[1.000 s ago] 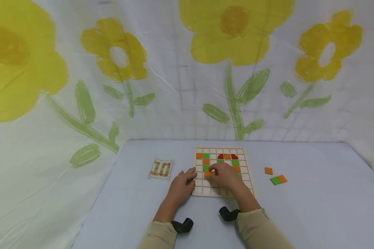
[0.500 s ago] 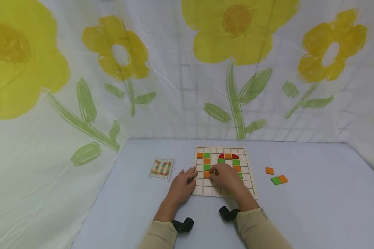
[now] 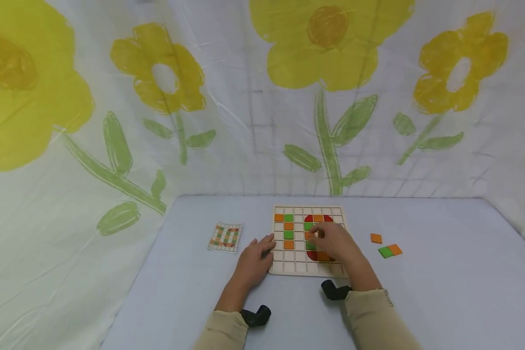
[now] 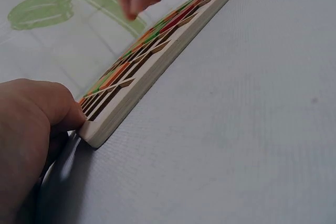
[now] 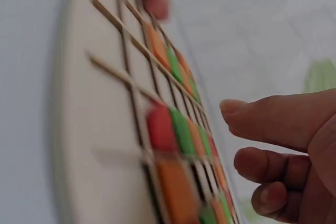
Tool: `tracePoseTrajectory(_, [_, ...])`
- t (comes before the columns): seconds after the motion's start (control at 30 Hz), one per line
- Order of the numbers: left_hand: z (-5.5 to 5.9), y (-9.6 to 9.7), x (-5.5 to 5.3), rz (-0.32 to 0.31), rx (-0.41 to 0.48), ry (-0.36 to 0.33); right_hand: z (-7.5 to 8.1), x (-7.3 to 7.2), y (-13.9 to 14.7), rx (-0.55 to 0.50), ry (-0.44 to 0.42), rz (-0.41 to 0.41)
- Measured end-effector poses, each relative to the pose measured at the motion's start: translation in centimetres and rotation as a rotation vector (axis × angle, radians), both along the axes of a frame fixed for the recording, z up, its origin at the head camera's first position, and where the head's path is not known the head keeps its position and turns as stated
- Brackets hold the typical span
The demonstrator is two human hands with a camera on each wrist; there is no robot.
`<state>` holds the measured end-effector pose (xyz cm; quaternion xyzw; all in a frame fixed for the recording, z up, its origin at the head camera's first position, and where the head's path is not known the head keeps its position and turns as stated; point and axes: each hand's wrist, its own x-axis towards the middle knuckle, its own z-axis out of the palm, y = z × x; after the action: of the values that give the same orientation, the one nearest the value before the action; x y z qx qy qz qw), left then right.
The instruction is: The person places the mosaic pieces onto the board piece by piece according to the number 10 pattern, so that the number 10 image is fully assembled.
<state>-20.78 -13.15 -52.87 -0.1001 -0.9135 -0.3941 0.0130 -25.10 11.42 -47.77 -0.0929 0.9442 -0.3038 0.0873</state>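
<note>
A square wooden grid board [image 3: 284, 267] lies on the table, with orange, green and red tiles set in some of its cells. My left hand [image 3: 253, 260] rests against the board's left edge, fingers relaxed, its thumb [image 4: 63, 106] touching the near corner in the left wrist view. Over the right part of the board hovers my right hand [image 3: 336, 241], covering some tiles; the right wrist view shows its fingers [image 5: 265, 163] loosely bent with nothing between them. In the board's left part, an orange tile [image 3: 288, 245] sits below a green tile [image 3: 288, 235].
Left of the board lies a small pattern card [image 3: 225, 238] with a coloured grid. To the right are a loose orange tile [image 3: 376, 238] and a green tile [image 3: 385, 252] beside another orange one [image 3: 395, 249]. A flower-painted white curtain [image 3: 236, 160] hangs behind the table.
The right hand pressed the orange tile into its cell in the left part of the board, let go, and moved right and slightly up. The left hand has stayed in place.
</note>
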Motion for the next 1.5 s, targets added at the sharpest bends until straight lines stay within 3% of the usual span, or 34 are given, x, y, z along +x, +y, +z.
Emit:
tracePoseTrajectory(0.4, [0.1, -0.1, 0.0, 0.035, -0.008, -0.029, 1.9, 0.1, 12.0, 0.024, -0.117, -0.167])
tracePoseTrajectory(0.73, [0.1, 0.0, 0.0, 0.045, -0.009, -0.033, 1.9, 0.7, 16.6, 0.053, -0.241, -0.166])
tracePoseTrajectory(0.9, [0.2, 0.1, 0.1, 0.044, -0.006, -0.036, 1.0, 0.6, 17.2, 0.055, -0.236, -0.150])
tracePoseTrajectory(1.07, [0.3, 0.1, 0.1, 0.047, -0.011, -0.036, 0.0, 0.1, 16.4, 0.052, -0.155, -0.139])
tracePoseTrajectory(1.27, [0.3, 0.2, 0.2, 0.056, -0.007, -0.067, -0.5, -0.5, 14.0, 0.058, -0.108, -0.198])
tracePoseTrajectory(1.5, [0.3, 0.3, 0.3, 0.042, -0.002, -0.063, -0.8, -0.5, 12.5, 0.029, -0.139, -0.206])
